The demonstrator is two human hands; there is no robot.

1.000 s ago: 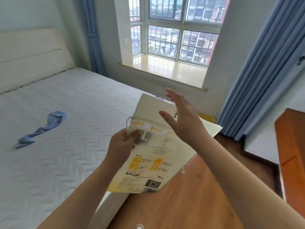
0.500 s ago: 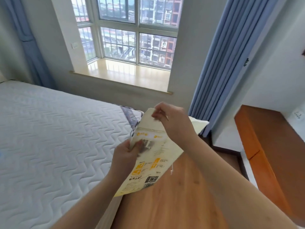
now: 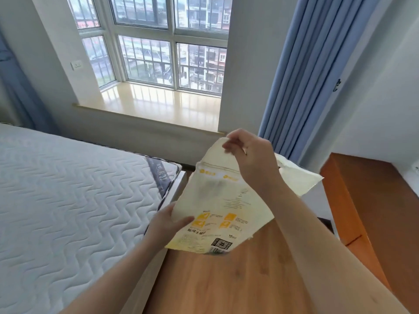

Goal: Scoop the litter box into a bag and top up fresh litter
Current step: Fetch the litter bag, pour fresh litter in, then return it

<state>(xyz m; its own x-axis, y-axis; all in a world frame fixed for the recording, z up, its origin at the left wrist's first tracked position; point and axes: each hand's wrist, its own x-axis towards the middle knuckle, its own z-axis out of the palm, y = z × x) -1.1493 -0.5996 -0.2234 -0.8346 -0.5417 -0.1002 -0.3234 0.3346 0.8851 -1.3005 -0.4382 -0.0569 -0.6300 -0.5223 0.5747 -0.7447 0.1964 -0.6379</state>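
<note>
Above the wooden floor (image 3: pixel 226 279), beside the foot of the bed: a cream bag (image 3: pixel 217 200) held up in the air, flat and tilted, printed side toward the camera, with yellow squares, small text and a black code near its lower edge. Left hand (image 3: pixel 167 223) at the bag's lower left edge, thumb curled over the printed face and clamped on it, fingers hidden behind. Right hand (image 3: pixel 251 159) at the bag's top, fingertips pinched together on the upper edge, the rest of the bag's mouth spreading out to the right behind the wrist. To the left, a bare mattress (image 3: pixel 68 200) with a white quilted wave pattern, its dark grey side panel showing at the near corner, set in a pale bed frame (image 3: pixel 174 189). Straight ahead, a bay window (image 3: pixel 163 53) with white frames and outside bars, apartment blocks beyond, and a glossy beige sill (image 3: pixel 158 103) catching the light. A white wall switch (image 3: pixel 76 64) on the left inner wall of the window bay. Blue curtains (image 3: pixel 306 75) hung in folds right of the window, another blue curtain (image 3: pixel 13 87) at the far left. White walls around. At the right, an orange-brown wooden cabinet (image 3: pixel 367 211) against the wall, well apart from the bag.
</note>
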